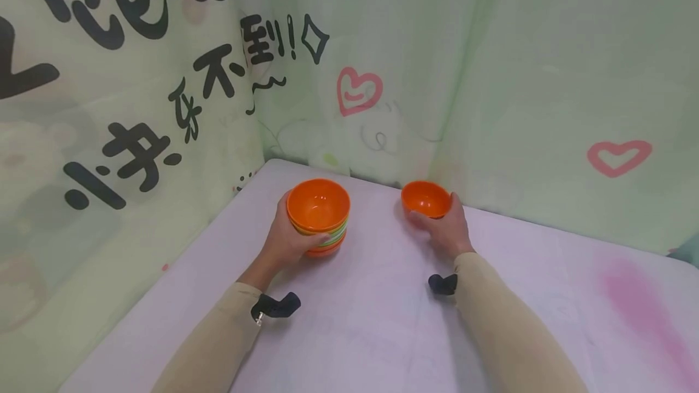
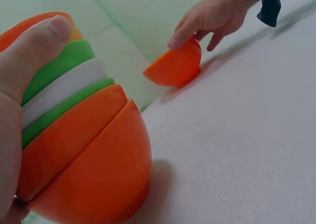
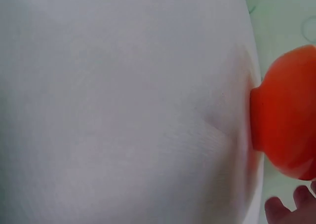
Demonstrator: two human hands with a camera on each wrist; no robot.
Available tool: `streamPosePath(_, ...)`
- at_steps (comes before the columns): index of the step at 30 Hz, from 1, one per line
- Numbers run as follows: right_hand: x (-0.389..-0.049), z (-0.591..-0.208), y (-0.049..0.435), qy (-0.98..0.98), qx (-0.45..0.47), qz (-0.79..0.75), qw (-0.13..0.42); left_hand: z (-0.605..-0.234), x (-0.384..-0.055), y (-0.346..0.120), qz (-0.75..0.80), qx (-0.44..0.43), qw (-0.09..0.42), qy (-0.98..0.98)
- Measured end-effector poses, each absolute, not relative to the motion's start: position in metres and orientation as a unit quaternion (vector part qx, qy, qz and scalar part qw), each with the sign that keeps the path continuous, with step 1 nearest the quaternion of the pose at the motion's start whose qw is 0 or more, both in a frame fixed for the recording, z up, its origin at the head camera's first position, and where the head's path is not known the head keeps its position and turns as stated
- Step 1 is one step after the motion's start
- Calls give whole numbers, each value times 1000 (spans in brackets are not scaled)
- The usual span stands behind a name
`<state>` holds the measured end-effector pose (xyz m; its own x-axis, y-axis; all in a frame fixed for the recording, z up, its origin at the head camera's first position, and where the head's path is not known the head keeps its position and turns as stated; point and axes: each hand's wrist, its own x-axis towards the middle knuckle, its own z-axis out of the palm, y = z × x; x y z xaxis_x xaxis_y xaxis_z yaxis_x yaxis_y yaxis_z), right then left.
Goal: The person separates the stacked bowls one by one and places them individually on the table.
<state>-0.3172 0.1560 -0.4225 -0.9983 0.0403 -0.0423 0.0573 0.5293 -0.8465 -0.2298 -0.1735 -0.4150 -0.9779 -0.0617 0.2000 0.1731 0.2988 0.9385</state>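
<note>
A stack of nested bowls [image 1: 318, 204] stands on the table's left part, with an orange bowl on top. My left hand [image 1: 288, 236] grips its side, the thumb lying across the front. In the left wrist view the stack shows orange bowls [image 2: 106, 160] at the bottom, then green [image 2: 66, 66], white [image 2: 74, 93] and a little yellow. To the right, a single orange bowl [image 1: 422, 198] sits upright on the cloth near the back edge. My right hand [image 1: 450, 229] holds it by the near right rim. Some fingertips [image 3: 276, 208] appear beside the bowl in the right wrist view.
A pale cloth covers the table [image 1: 371, 308], with a pink patch at the right. Curtains [image 1: 546, 77] printed with hearts and black characters hang behind and along the left side, close to the table's edges. Dark bands [image 1: 277, 306] circle both wrists.
</note>
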Motion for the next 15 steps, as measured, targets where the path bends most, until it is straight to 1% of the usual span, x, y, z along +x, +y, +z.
streamPosePath(5,-311,-409,151,873,28,-486,-24,-414,-228,-174,-593,-43,105,-797)
streamPosePath(9,-304,-394,139,865,-4,-500,-46,-414,-228,-175,-597,-42,100,-795)
streamPosePath(12,-296,-383,125,856,-37,-513,-43,-415,-228,-175,-597,-38,95,-796)
streamPosePath(15,-285,-374,108,853,-76,-515,-26,-416,-227,-175,-595,-32,91,-798)
